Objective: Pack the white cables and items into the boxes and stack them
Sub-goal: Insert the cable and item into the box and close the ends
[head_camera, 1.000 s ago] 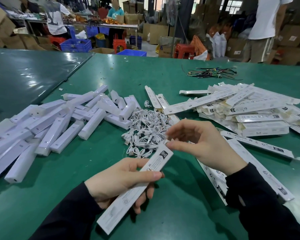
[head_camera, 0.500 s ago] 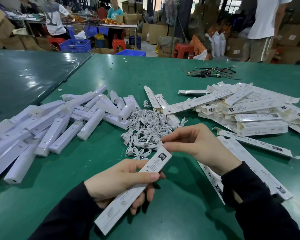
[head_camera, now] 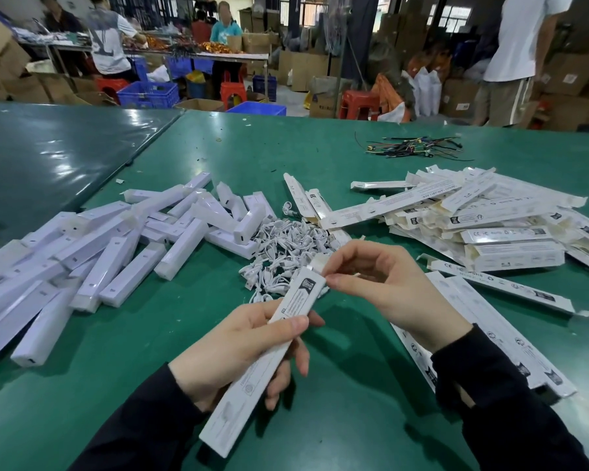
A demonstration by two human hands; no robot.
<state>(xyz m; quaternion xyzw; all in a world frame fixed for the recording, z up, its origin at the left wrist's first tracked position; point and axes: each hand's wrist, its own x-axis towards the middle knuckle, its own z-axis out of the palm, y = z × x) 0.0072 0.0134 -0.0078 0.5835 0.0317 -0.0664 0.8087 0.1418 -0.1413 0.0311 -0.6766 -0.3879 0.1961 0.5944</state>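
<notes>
The left hand [head_camera: 238, 348] grips a light, crushable printed carton [head_camera: 269, 351] mid-length while the right hand's [head_camera: 381, 283] fingers [head_camera: 334, 278] pinch its flimsy end flap [head_camera: 318, 260], best handled gently

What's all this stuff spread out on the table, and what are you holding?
white bar-shaped items: a large pile, white, table's left side
white cables: a heap of small coils, white, table's middle
flat boxes: a large pile, white with print, table's right side
dark wire bundle: one, dark, far right
table: one, green
held box: one, white, in hand
left hand: grips the held box's middle
right hand: pinches its top flap
</notes>
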